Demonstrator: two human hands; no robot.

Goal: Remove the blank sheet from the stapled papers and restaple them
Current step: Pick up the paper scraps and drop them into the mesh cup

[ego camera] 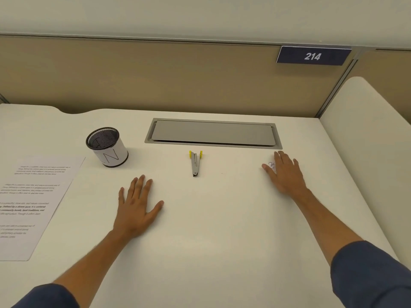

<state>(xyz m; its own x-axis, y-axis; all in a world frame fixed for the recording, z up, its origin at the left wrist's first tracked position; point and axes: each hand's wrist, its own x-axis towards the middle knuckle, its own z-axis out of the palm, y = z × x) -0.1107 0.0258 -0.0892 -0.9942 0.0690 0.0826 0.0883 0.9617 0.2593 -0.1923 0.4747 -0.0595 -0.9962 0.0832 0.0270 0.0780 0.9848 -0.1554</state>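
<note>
Presently both hands lie flat on the white counter (222, 218), palms down. Left hand (136, 203): grip released, fingers straight and slightly spread, thumb out to the side, holding nothing; it rests on bare counter, a little nearer the person than the stapler. Right hand (284, 172): grip also released, fingers extended and lying flat, reaching farther forward than the left. Just under its thumb and forefinger a small pale object (271, 166) with a faint squiggled mark shows; too small and blurred to identify, and whether the fingers touch it cannot be told. Both forearms are bare, with dark blue sleeves (373, 276) pushed up near the lower edge of the view. Between the two hands, a grey stapler (195, 163) with yellow ends lies on the counter, its narrow tip pointing toward the person, apart from either hand. The printed papers (33, 196) lie flat at the far left of the counter, well apart from the left hand, top sheet carrying several blocks of text, partly cut by the frame edge; no staple can be made out. Just beyond the papers' far right corner stands a black mesh cup (106, 146), upright, wrapped in a white label with large letters. Behind the stapler a grey rectangular cover plate (212, 132) is set flush into the counter. Beyond that a tan partition (155, 74) carries a dark blue sign (312, 56) reading 214.
</note>
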